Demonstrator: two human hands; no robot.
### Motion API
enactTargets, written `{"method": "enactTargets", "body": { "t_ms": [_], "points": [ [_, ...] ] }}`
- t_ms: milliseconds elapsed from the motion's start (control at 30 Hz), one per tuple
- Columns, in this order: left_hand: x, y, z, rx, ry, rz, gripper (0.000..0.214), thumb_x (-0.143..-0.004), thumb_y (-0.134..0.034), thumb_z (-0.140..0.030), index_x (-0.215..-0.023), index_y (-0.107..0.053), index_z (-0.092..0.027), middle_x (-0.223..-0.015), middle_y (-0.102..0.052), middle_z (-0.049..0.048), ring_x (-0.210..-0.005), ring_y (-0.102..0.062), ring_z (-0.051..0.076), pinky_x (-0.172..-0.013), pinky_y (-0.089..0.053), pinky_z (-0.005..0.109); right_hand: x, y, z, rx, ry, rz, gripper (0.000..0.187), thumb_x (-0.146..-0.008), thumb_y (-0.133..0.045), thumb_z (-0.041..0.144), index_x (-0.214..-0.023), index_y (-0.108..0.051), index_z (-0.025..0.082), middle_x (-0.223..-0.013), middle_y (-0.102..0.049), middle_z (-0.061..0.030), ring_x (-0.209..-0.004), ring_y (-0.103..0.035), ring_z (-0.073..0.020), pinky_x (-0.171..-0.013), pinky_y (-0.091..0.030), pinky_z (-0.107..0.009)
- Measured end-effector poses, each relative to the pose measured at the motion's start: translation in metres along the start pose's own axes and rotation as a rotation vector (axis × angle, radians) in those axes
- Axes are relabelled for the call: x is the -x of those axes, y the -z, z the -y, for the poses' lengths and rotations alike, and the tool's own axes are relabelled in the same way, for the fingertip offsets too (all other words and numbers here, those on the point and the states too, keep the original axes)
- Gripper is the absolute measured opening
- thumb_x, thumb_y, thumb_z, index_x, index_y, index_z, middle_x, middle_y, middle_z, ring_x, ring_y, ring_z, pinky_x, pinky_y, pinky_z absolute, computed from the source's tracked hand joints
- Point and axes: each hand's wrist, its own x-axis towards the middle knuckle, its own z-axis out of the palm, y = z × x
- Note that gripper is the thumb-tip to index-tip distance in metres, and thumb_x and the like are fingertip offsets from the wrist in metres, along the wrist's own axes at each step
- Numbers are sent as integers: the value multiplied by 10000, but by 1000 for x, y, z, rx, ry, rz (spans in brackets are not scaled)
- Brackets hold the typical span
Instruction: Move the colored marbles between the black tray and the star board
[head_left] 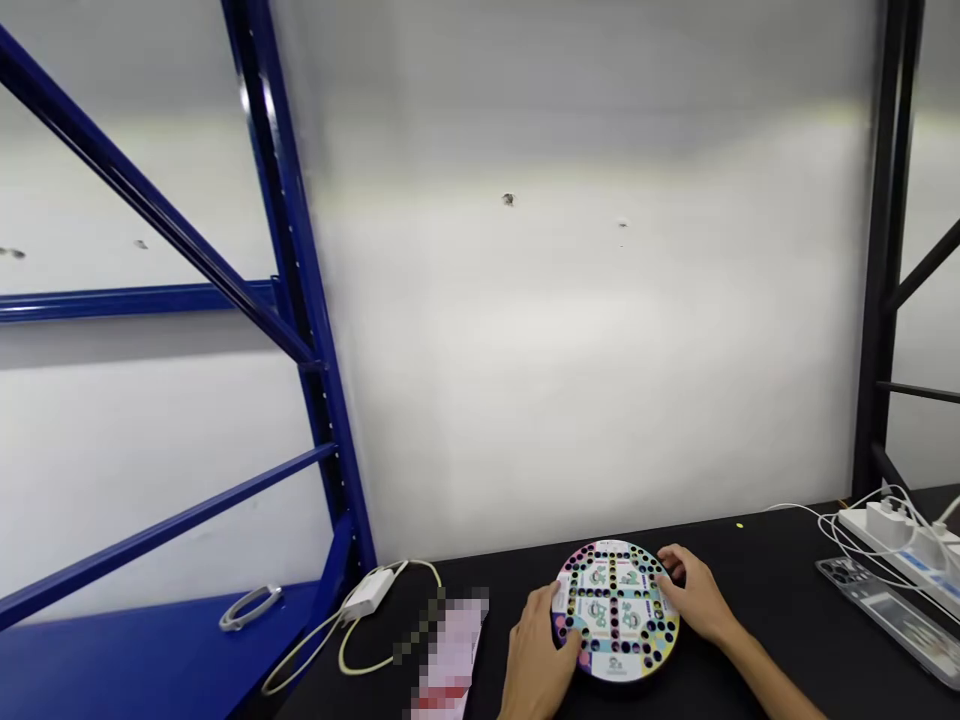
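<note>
A round game board [615, 665] lies on the black tabletop, its colourful printed face full of dark holes around several white panels with small cartoon figures. My left hand [538, 655] grips the board's left edge, thumb over its lower-left rim. At the upper right rim is my right hand [697, 597], its thumb on the board's face and its fingers curled beside the edge. The board's underside and the fingertips below its left side are hidden.
Left of my hands lies a pinkish, pixelated flat item [454, 650], near a white adapter [369, 592] with a looped cable. To the right are a phone [892, 615] and a white power strip [911, 550] with tangled cords. A blue rack post [315, 300] stands at the left.
</note>
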Motion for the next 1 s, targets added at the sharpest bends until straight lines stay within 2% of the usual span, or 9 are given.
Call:
{"method": "enactTargets", "body": {
  "t_ms": [67, 133, 200, 267, 333, 400, 500, 667, 1000],
  "points": [
    [-1, -1, 1, -18, -5, 16, 626, -783, -420, -256, -1404, -466, -196, -1433, -507, 67, -1306, -479, 233, -1071, -356, 333, 5, 1, 6, 50, -17, 26, 376, -809, -496, 438, -1085, -644, 228, -1088, -662, -77, -965, -611, -237, -889, -466, -348],
    [-1, -2, 2, -58, -23, 40, 640, -785, -423, -274, -1419, -463, -191, -1442, -501, 72, -1323, -465, 242, -1086, -350, 347, 8, 2, 12, 143, -31, 87, 482, -816, -507, 488, -1210, -622, 236, -1264, -616, -97, -1166, -549, -282, -987, -415, -396],
    [0, -3, 2, -110, -41, 66, 684, -781, -451, -312, -1452, -438, -183, -1481, -467, 82, -1375, -407, 264, -1136, -302, 389, 10, 3, 18, 228, -21, 203, 650, -814, -514, 563, -1378, -526, 240, -1476, -475, -97, -1359, -391, -314, -1094, -311, -447],
    [1, -2, 2, -160, -46, 116, 745, -794, -464, -360, -1507, -361, -171, -1550, -385, 90, -1438, -313, 283, -1192, -195, 461, 10, 5, 23, 283, -1, 346, 828, -796, -514, 655, -1499, -381, 238, -1602, -285, -78, -1452, -244, -320, -1153, -205, -474],
    [2, 0, 2, -194, -50, 183, 797, -829, -452, -440, -1548, -258, -154, -1603, -281, 93, -1481, -220, 290, -1210, -79, 526, 10, 8, 27, 321, 6, 444, 961, -773, -494, 735, -1554, -253, 231, -1639, -149, -67, -1482, -164, -321, -1172, -147, -485],
    [3, 2, 1, -214, -59, 234, 857, -850, -433, -544, -1562, -185, -135, -1623, -207, 95, -1498, -165, 291, -1207, -14, 555, 10, 11, 29, 352, 6, 473, 1009, -764, -464, 777, -1567, -196, 229, -1644, -94, -66, -1488, -142, -328, -1172, -135, -497],
    [3, 5, -1, -226, -58, 255, 913, -840, -435, -625, -1563, -163, -137, -1629, -176, 84, -1503, -146, 285, -1209, -13, 548, 12, 11, 29, 377, 31, 443, 960, -790, -431, 764, -1562, -224, 233, -1640, -126, -64, -1481, -174, -325, -1167, -152, -495],
    [3, 4, -2, -211, -28, 230, 890, -828, -467, -599, -1560, -200, -168, -1610, -254, 63, -1494, -190, 274, -1217, -53, 519, 17, 9, 28, 374, 37, 363, 842, -835, -414, 704, -1530, -327, 236, -1620, -231, -53, -1459, -252, -285, -1167, -188, -439],
    [2, 0, 0, -213, -31, 195, 864, -833, -458, -602, -1553, -239, -177, -1603, -274, 79, -1486, -212, 276, -1210, -73, 523, 17, 9, 26, 374, 19, 357, 801, -846, -405, 667, -1525, -336, 248, -1621, -230, -47, -1460, -252, -278, -1171, -175, -426]
  ]
}}
